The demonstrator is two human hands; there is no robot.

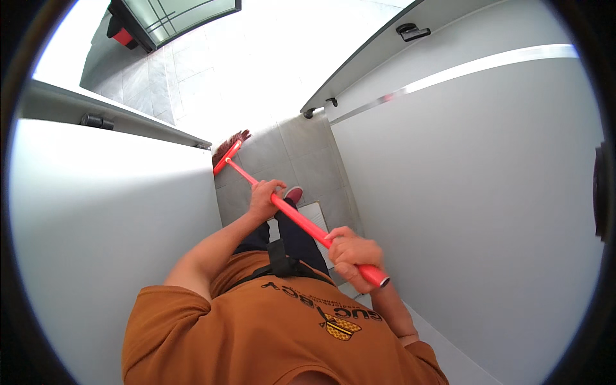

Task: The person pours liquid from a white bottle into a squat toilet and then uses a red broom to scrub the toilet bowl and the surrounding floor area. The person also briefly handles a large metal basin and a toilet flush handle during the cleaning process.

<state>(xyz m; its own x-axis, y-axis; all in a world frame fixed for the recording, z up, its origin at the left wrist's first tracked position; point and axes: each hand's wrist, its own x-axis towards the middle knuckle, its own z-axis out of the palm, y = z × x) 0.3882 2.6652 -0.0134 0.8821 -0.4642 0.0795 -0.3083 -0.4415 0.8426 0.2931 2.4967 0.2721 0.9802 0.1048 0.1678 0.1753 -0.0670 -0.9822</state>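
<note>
A broom with a long red handle (300, 221) slants from the lower right up to the left across the front of my body. Its head (230, 153), red with dark reddish bristles, rests on the floor beside the lower end of the left partition. My left hand (265, 197) is closed around the middle of the handle. Close to the handle's top end, my right hand (354, 251) wraps round it, and the capped tip pokes out past the fingers.
Pale partitions stand close on my left (115, 212) and right (462, 173). An open door (366, 61) with a black latch (412, 32) is at the upper right. Grey floor tiles (308, 154) lie ahead. Beyond the opening is a dark-framed glass panel (183, 16).
</note>
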